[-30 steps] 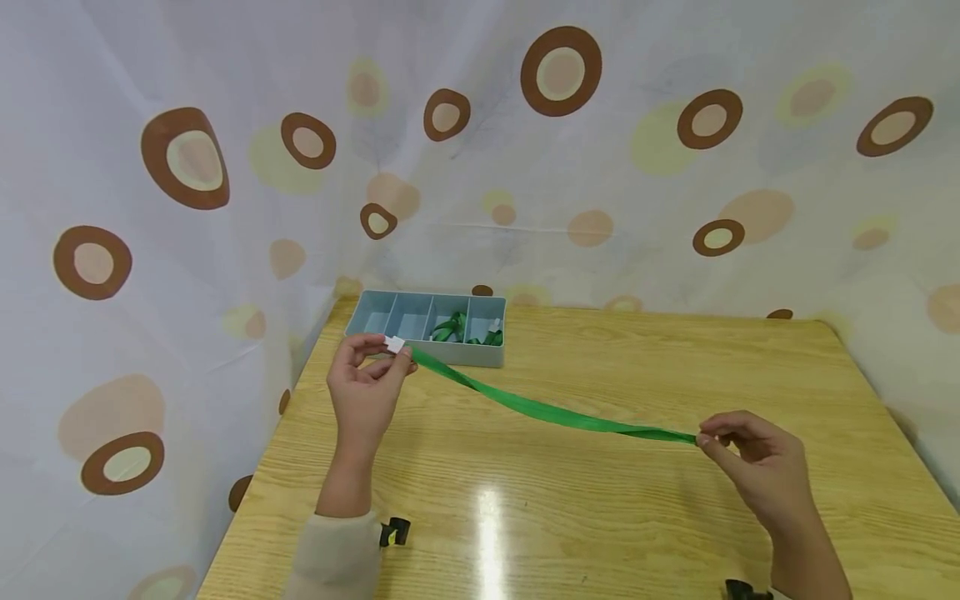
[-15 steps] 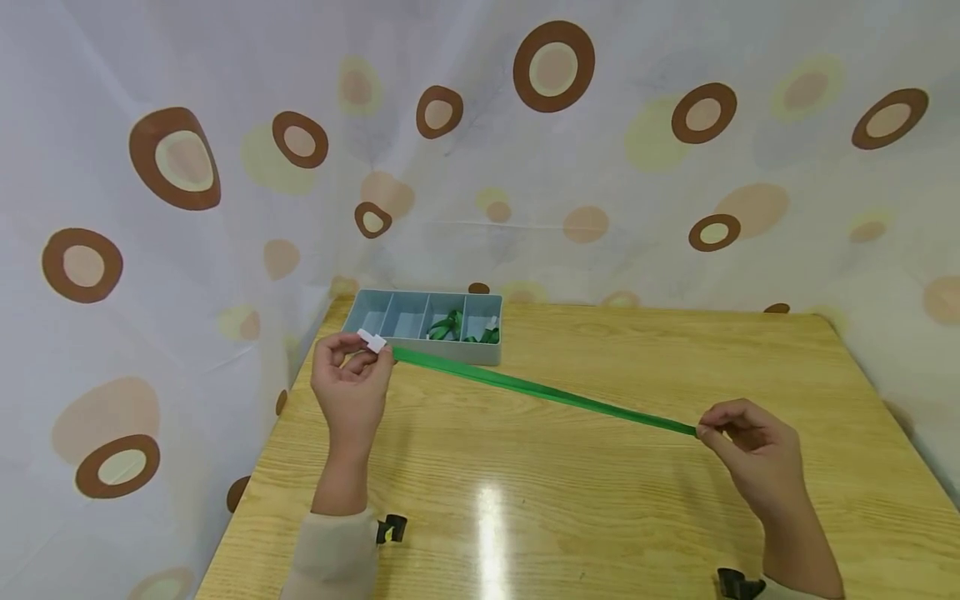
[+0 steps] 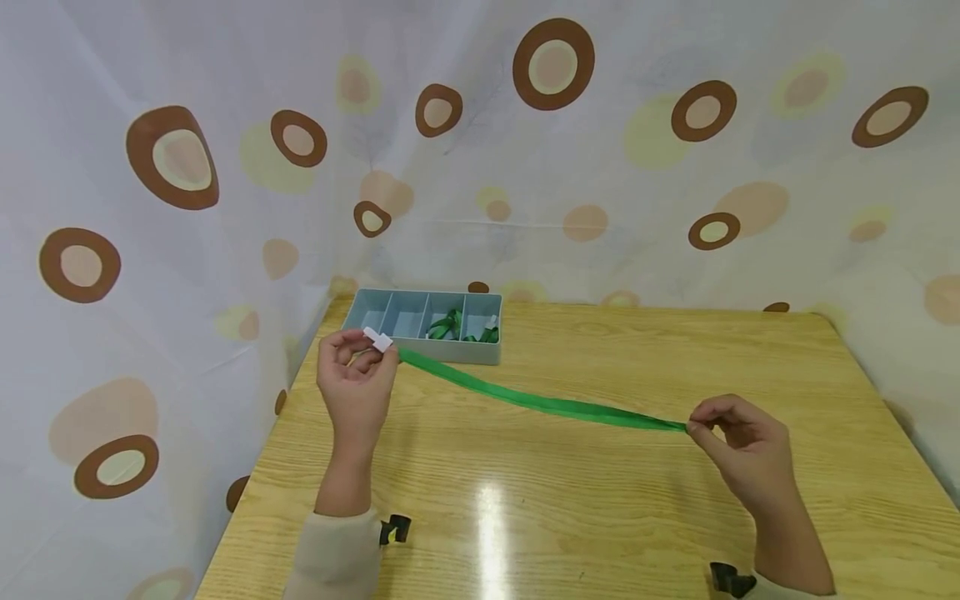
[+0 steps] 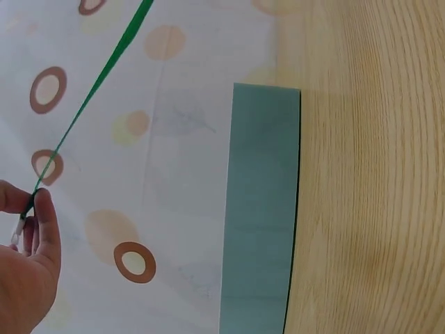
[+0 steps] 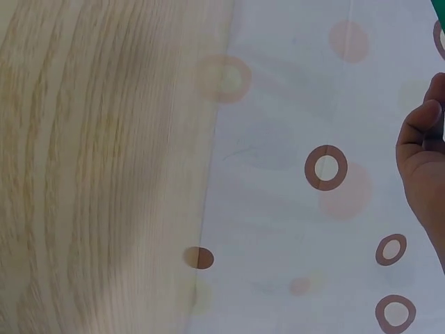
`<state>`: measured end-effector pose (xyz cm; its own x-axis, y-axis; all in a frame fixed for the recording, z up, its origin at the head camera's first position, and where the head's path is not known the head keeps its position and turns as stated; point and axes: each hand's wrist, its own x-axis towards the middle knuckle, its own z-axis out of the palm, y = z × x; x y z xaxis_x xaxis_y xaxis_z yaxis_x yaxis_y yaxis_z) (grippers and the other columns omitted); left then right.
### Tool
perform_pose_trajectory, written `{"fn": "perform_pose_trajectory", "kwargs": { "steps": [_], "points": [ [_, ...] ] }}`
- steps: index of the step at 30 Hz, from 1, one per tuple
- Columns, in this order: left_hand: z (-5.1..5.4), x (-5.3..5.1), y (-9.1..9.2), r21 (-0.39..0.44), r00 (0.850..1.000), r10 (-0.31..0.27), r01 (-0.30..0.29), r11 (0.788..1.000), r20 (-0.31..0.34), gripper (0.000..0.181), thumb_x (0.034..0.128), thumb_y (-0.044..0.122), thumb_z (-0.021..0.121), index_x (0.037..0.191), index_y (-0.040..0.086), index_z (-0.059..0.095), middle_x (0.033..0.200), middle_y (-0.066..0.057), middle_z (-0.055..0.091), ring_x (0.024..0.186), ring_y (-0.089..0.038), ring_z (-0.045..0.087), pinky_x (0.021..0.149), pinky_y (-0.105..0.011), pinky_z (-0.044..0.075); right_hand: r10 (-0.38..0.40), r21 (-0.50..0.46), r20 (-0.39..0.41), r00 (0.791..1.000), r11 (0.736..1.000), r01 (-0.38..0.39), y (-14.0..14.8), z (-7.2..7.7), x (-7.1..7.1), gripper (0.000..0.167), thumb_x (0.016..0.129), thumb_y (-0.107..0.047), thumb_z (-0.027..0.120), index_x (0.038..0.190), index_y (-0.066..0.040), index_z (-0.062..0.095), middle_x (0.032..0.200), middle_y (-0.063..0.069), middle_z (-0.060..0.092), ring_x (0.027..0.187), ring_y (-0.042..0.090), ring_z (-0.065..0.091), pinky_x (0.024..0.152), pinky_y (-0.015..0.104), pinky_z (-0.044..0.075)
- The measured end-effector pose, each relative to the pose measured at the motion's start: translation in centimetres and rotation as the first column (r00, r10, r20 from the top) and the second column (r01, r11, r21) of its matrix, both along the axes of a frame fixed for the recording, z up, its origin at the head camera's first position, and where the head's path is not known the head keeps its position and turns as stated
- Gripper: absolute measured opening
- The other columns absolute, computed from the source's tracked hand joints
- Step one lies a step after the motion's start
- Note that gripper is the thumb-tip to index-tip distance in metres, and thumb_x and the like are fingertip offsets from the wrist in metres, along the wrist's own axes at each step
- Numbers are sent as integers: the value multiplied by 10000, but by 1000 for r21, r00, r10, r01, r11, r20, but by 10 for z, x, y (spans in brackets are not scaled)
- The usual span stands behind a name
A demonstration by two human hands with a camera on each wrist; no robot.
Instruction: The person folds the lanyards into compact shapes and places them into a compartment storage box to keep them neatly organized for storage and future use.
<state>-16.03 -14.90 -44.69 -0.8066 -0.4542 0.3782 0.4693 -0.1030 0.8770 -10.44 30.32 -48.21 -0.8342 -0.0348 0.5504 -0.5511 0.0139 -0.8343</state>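
Observation:
A green ribbon [image 3: 540, 403] stretches between both hands above the table, sagging slightly in the middle. My left hand [image 3: 356, 387] pinches its left end, where a small white clip-like piece [image 3: 381, 340] sticks up past the thumb. At the other end, my right hand [image 3: 746, 454] pinches the ribbon between thumb and forefinger. In the left wrist view the ribbon [image 4: 104, 73] runs up from the fingertips of the left hand [image 4: 31, 271]. The right wrist view catches only part of the right hand [image 5: 424, 153] at its edge.
Behind the left hand, a blue-grey box [image 3: 450, 350] with several compartments stands at the table's back left. Two compartments on its right hold green ribbons [image 3: 446, 325]. A patterned curtain [image 3: 585, 167] borders the wooden table [image 3: 600, 517] behind and at the sides.
The ribbon was pulled straight half a second ago and now sags again. My right hand has come slightly left and up; my left hand has shifted a little right since then.

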Motion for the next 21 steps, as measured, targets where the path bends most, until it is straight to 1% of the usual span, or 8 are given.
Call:
{"fn": "perform_pose_trajectory", "kwargs": {
  "steps": [2,5,9,11,16,19,21],
  "points": [
    [0,0,-1,0,1000,10,-10,1000,0,397,856,-166,717,1185,-38,536,1031,-90,636,817,-140,735,755,-207,630,-46,36,18,999,998,46,0,2,0,192,860,331,562,963,184,630,952,-3,719,876,88,655,833,144,545],
    [0,1,-4,1,1000,23,-23,1000,2,421,857,-166,726,1207,-49,526,1035,-94,630,811,-144,732,755,-202,629,-120,66,51,991,991,116,2,6,2,153,885,300,573,959,178,627,937,-31,715,849,68,648,820,122,542],
    [1,1,-6,-5,1000,20,-20,1000,-7,459,853,-185,732,1236,-99,496,1024,-96,621,799,-131,730,750,-198,626,-174,86,90,981,982,166,6,7,4,120,904,276,589,966,181,629,924,-42,716,833,63,650,828,112,546],
    [2,1,-6,-7,1000,17,-17,1000,-14,487,851,-192,731,1257,-143,468,1017,-94,619,794,-122,728,746,-196,624,-174,91,99,980,982,166,7,6,4,119,905,271,595,972,180,633,921,-44,718,832,66,651,843,112,544],
    [4,1,-5,-6,1000,18,-18,1000,-12,502,843,-202,735,1259,-150,458,1006,-88,621,788,-115,730,749,-197,628,-173,89,108,979,982,164,9,4,4,122,907,265,605,977,173,643,914,-35,722,827,69,651,864,114,537],
    [4,1,-4,-6,1000,16,-17,1000,-17,489,836,-208,734,1242,-129,473,1001,-89,623,788,-116,730,749,-200,630,-191,102,121,974,978,179,9,5,3,111,910,256,611,976,173,643,903,-28,720,817,73,647,849,116,537],
    [4,1,-3,-3,1000,10,-10,1000,-27,470,834,-205,736,1225,-94,499,1000,-86,625,793,-119,730,751,-203,631,-212,128,119,970,972,197,8,6,3,100,917,243,614,976,169,648,898,-34,717,814,70,645,838,115,536]
  ]
}}
